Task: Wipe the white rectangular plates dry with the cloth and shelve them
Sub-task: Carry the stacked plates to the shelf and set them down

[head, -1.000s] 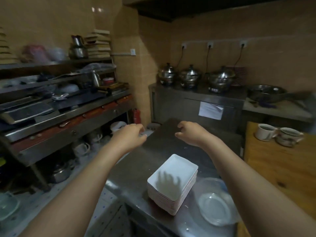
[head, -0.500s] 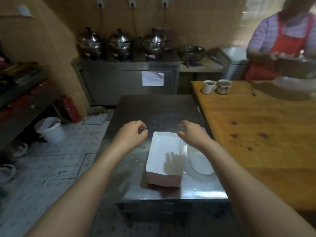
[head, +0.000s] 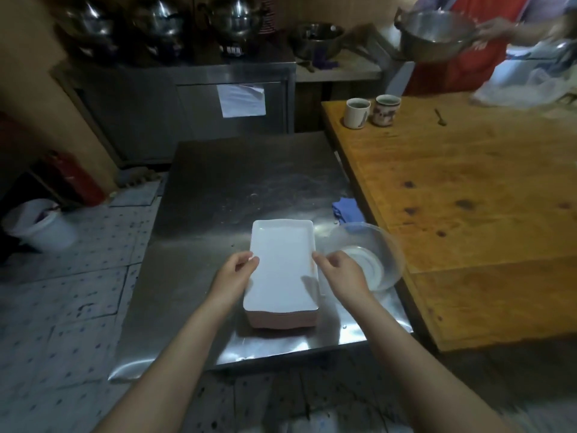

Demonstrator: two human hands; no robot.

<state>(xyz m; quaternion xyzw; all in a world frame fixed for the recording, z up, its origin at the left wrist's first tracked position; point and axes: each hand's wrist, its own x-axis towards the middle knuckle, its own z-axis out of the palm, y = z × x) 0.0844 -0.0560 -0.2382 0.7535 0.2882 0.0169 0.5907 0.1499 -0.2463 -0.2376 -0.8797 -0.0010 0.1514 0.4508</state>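
Plates (head: 282, 276): white stack, near the front of the steel worktop (head: 249, 182), long side running away from the person. Glass bowl (head: 387, 245) sits just right of the stack, at the worktop's right side. Left hand (head: 234, 276) has fingers curled onto the left rim of the top plate. Right hand (head: 342, 273) does the same on the right rim, thumb on the lip. Both look like a light pinch, nothing lifted yet. Blue cloth (head: 347, 209) lies behind the bowl, well apart from both hands, neither holds it. Risks, my read: if the plates are wet, glazed rims may slip out of fingertip pinches. A water film could drag the second plate up with the first, and it would drop back and chip. The right hand is close over the bowl, so an outward swing of wrist or plate could knock it. The stack is close to the front edge, so a sideways tug could push it toward the floor. Fetching the cloth needs one hand freed, which would leave the plate on a one-sided hold.
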